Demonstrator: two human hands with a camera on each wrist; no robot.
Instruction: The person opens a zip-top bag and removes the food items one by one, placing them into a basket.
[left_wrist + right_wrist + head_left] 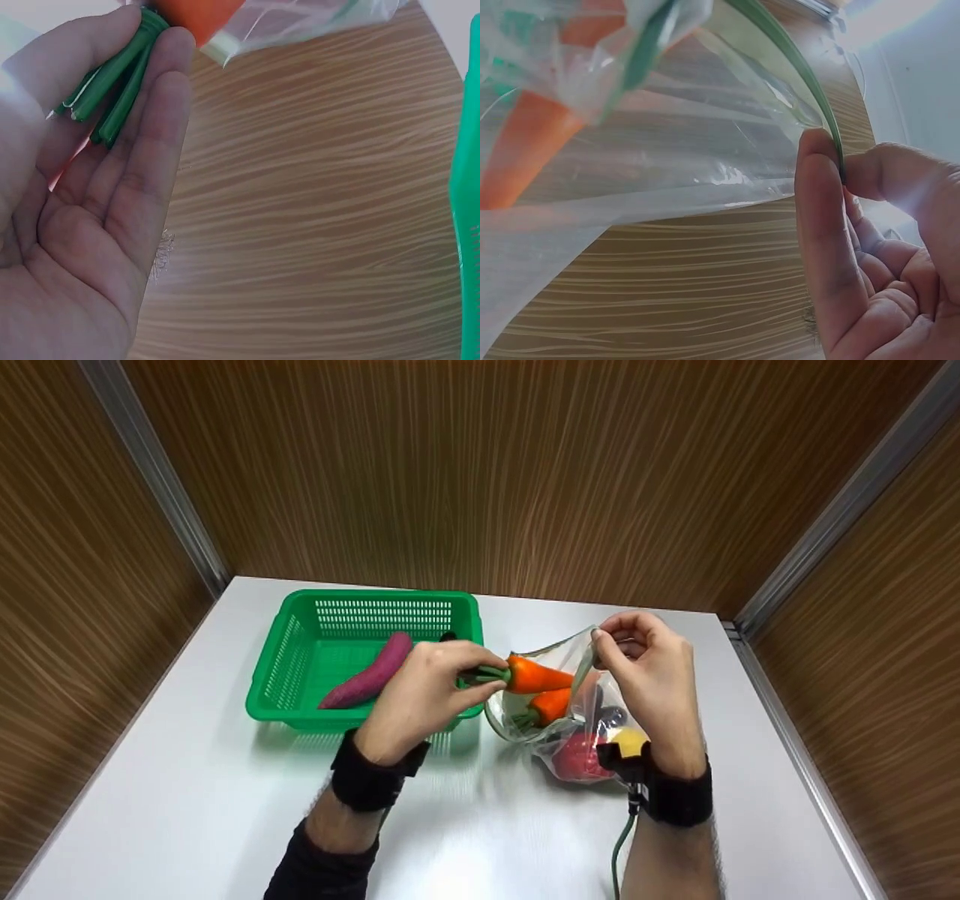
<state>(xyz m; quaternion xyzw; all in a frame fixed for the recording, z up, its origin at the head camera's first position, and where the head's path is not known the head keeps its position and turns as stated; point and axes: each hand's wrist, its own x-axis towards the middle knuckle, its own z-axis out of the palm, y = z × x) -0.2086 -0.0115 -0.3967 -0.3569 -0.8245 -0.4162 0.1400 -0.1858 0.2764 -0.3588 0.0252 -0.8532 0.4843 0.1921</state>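
By its green stem my left hand [431, 690] pinches an orange carrot [536, 675], whose tip points right into the mouth of a clear plastic bag [551, 742]. In the left wrist view the green stem [112, 86] lies between thumb and fingers. My right hand [652, 682] pinches the bag's green-edged rim [810, 82] between thumb and index finger, lifting it. Inside the bag are a second carrot [551, 705], a red round item [581, 757], a yellow item [630, 740] and a dark item [613, 716].
Left of the bag stands a green plastic basket [281, 660]. A purple sweet potato [375, 671] lies in it, and a dark item [448, 636] shows partly behind my left hand. Wood-grain panels [480, 472] enclose the white table [187, 787].
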